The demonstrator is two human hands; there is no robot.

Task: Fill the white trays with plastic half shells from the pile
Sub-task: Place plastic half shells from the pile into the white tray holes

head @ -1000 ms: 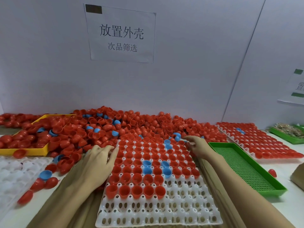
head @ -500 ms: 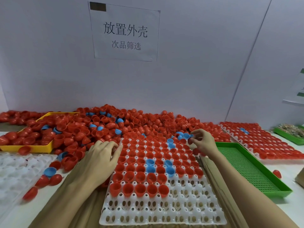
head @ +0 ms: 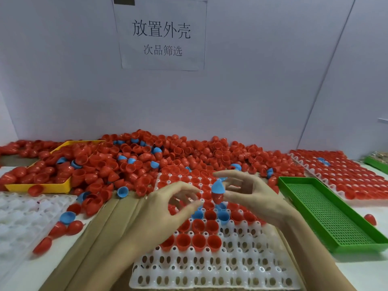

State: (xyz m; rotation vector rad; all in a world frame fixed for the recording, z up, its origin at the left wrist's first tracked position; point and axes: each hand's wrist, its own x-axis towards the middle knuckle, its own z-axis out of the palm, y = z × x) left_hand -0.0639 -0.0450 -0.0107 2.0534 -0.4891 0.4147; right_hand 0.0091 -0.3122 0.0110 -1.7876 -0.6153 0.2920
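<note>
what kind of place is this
Probably a factory sorting or packing bench: a big pile of plastic half shells heaped against the wall, white trays being filled by hand, and a printed station sign taped above.

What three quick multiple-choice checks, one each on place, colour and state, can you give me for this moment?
1. The green tray lies where from the white tray being filled?
A. Its left
B. Its right
C. On top of it

2. The right hand holds a nested pair of shells. Colours?
A. Blue and red
B. Both red
C. Yellow and red

3. The white tray's nearest rows are:
A. Full
B. Empty
C. Covered

Answers: 1 B, it sits beside the right edge. 2 A, blue shell above red. 3 B, bare holes show.
</note>
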